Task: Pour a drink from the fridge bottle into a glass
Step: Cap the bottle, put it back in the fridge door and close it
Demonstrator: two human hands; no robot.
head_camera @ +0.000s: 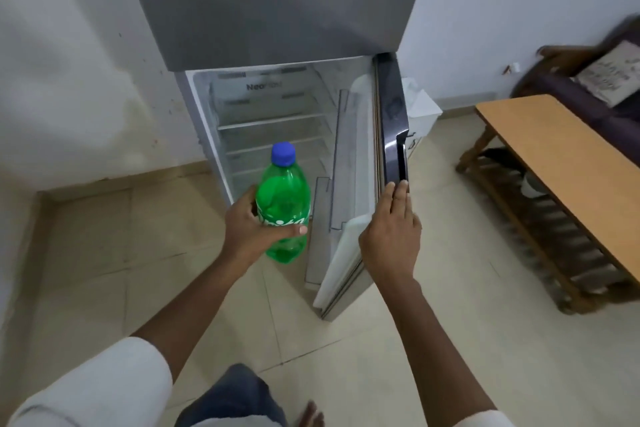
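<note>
Both hands busy: left hand (254, 225) grips the green bottle (283, 204) upright, right hand (391, 232) lies flat, fingers extended, on the fridge door (393, 121).

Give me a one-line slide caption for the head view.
Left hand holds a capped green bottle upright before the open fridge; right hand rests on its door.

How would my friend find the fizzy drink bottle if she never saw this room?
Start at the tall grey fridge against the white wall, its lower door swung open. Right in front of the bare shelves, the left hand holds the bottle upright. It is bright green with a blue cap, the only colourful thing there.
</note>
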